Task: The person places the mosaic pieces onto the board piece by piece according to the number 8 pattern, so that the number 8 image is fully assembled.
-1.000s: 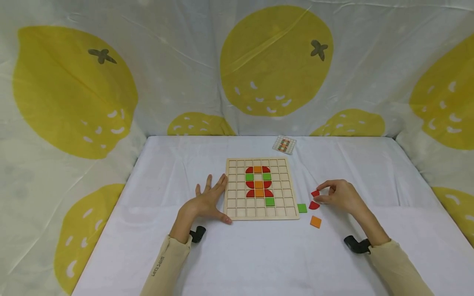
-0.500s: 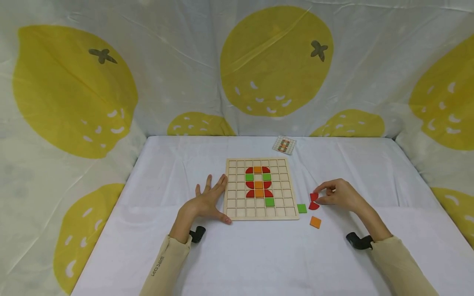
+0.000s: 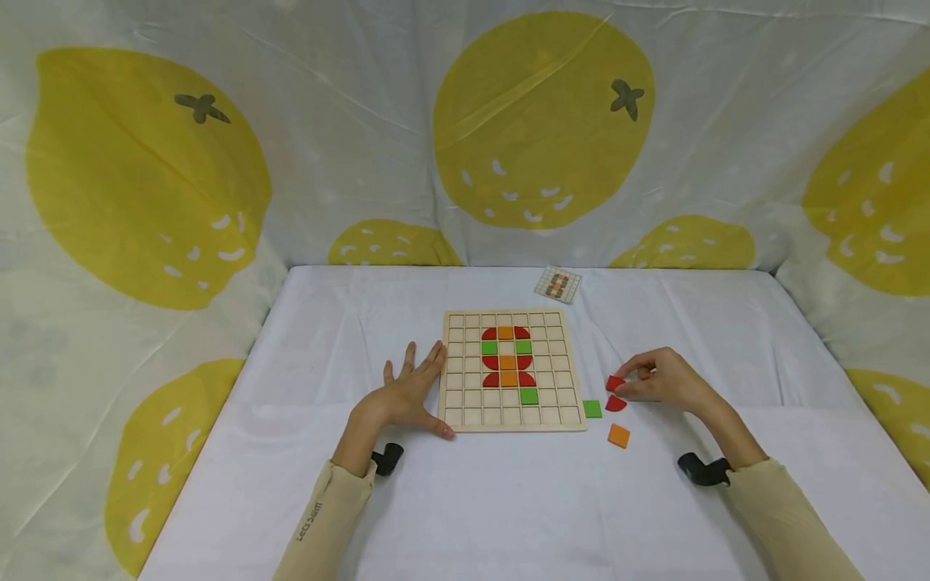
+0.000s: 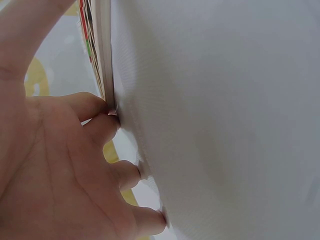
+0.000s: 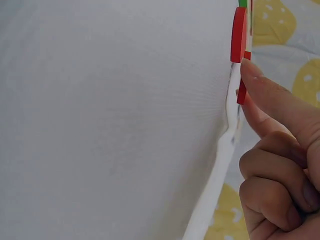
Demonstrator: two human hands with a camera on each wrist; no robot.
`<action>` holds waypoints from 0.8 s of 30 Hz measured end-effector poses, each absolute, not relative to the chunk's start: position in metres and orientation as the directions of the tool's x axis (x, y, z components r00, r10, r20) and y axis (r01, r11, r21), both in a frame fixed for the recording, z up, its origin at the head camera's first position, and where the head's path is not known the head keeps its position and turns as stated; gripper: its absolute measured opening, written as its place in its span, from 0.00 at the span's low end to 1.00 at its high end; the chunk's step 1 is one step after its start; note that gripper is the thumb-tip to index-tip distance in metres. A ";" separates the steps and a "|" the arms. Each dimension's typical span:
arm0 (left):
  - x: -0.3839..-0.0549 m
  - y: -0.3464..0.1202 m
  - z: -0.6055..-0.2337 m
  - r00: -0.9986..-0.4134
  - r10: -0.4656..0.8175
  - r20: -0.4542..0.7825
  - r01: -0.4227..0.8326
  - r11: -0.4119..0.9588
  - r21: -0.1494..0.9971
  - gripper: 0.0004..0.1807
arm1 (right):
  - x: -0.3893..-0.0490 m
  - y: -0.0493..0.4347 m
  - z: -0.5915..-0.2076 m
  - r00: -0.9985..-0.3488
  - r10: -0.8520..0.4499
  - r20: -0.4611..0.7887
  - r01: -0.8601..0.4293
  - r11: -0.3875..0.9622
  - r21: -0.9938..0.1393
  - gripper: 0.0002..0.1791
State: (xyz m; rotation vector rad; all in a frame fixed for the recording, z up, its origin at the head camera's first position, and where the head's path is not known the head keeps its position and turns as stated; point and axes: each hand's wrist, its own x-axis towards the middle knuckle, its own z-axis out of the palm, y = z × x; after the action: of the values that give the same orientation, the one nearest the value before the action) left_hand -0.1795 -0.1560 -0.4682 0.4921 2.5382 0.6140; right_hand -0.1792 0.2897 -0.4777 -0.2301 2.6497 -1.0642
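A wooden grid board (image 3: 465,397) lies mid-table with red, orange and green tiles set in several of its squares. My left hand (image 3: 403,397) is spread at the board's left side, fingertips and thumb touching its edge and the cloth. The left wrist view shows the fingers of this hand (image 4: 65,155) at the board's edge. To the right of the board, my right hand (image 3: 672,379) pinches a red rounded tile (image 3: 614,382) between thumb and index finger, low over the cloth. Its other fingers are curled in the right wrist view. A second red tile (image 3: 616,403) lies just below.
A green square tile (image 3: 592,409) lies against the board's right edge, and an orange square tile (image 3: 619,436) lies nearer the front. Behind the board sits a small pattern card (image 3: 558,285). White cloth (image 3: 508,500) covers the table, with a lemon-print curtain (image 3: 349,121) behind.
The red tile at my right fingertips has turned and shifted slightly left, with the hand moving a little along. My left hand and the board stay where they were.
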 end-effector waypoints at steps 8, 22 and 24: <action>-0.181 -0.158 -0.476 -0.824 0.454 -0.339 0.235 0.818 0.525 0.82 | -0.176 0.253 -0.470 -0.893 -0.401 -0.204 -0.119 0.648 -0.752 0.11; -0.179 -0.155 -0.466 -0.818 0.436 -0.374 0.226 0.843 0.488 0.80 | -0.175 0.184 -0.475 -0.793 -0.600 -0.104 -0.336 0.573 -0.747 0.10; -0.180 -0.156 -0.467 -0.818 0.435 -0.376 0.227 0.845 0.483 0.80 | -0.175 0.180 -0.475 -0.791 -0.603 -0.103 -0.344 0.578 -0.740 0.09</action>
State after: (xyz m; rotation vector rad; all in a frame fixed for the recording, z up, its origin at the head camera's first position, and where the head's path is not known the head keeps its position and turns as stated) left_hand -0.1797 -0.1557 -0.4673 0.4867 2.5392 0.5835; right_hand -0.1747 0.1801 -0.4753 -0.7707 2.4677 -1.0496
